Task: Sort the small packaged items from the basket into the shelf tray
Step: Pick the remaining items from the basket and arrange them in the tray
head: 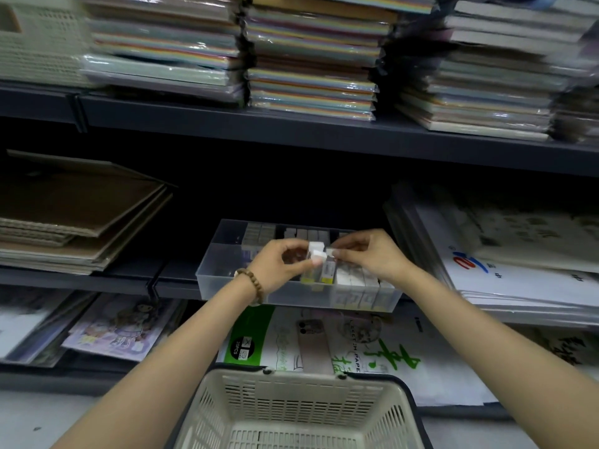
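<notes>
beige basket [301, 413] at our 6 o'clock, clear shelf tray [214, 281] at 12, our left hand [275, 267] clasping small packets [316, 255], our right hand [372, 257] pinching one packet's top

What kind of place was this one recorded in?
Probably a stationery or art-supply shop: shelves stacked with wrapped coloured paper packs, a sketch paper pack below, and a plastic shopping basket.

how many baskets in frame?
2. One cream basket at bottom centre, nearest the camera. A second perforated basket sits on the top shelf, far left, blurred and cut by the frame edge. Others may be hidden out of view.
</notes>
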A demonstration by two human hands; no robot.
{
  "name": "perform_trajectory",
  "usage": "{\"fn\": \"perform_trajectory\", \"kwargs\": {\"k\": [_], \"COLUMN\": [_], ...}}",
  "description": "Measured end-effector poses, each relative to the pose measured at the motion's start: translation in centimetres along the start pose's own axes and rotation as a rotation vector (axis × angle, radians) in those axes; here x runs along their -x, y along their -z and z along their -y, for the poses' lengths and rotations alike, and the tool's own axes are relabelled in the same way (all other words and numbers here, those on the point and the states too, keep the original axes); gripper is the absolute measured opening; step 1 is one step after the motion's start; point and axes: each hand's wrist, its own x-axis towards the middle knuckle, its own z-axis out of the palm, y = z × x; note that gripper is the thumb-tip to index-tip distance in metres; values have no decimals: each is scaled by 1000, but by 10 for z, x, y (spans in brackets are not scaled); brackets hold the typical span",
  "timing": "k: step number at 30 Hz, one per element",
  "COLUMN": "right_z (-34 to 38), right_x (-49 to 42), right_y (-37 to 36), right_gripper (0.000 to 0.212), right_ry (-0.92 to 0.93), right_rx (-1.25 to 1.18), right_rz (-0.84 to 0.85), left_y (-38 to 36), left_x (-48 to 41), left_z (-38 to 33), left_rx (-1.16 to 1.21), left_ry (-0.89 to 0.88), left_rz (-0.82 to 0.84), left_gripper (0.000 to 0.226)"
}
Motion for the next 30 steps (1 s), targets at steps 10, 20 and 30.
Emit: {"fn": "perform_trajectory", "kwargs": {"k": [10, 20, 30], "right_z": [-11, -9, -11], "right_x": [-2, 0, 10], "right_y": [-5, -6, 0], "right_gripper": [16, 19, 23], "right_ry": [-7, 32, 26], "right_rx": [-59, -19, 10], "right_rz": [14, 10, 105], "left_y": [7, -2, -7], "left_x": [-3, -18, -28], "left_z": [10, 7, 5], "left_rx": [-181, -171, -285], "left_ry": [14, 99, 359], "left_rz": [50, 204, 352], "left_gripper": [24, 21, 40]}}
